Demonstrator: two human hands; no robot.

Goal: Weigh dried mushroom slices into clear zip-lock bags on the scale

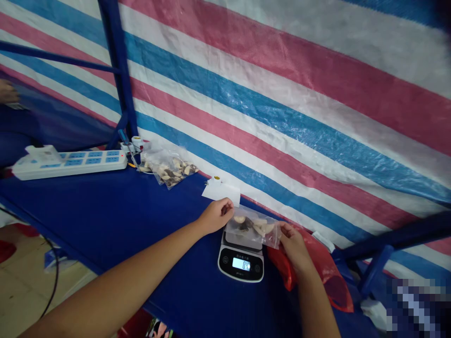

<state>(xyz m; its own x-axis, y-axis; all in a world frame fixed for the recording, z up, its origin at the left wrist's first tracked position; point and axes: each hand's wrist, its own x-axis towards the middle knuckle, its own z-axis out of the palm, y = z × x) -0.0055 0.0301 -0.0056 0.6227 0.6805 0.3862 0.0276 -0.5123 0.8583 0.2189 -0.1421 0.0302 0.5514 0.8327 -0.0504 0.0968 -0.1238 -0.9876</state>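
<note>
A small digital kitchen scale (241, 264) stands on the blue table (116, 216), its display lit. On its platform lies a clear plastic bag of pale sliced pieces (254, 227). My left hand (216, 215) pinches the bag's left end, fingers closed. At the bag's right end my right hand (294, 245) grips its edge.
A white card (221, 191) lies just behind my left hand. Further left sit a second clear bag of slices (169, 168) and a white power strip (70, 162). A red plastic bag (324, 272) lies right of the scale. A striped tarp (282, 94) hangs behind.
</note>
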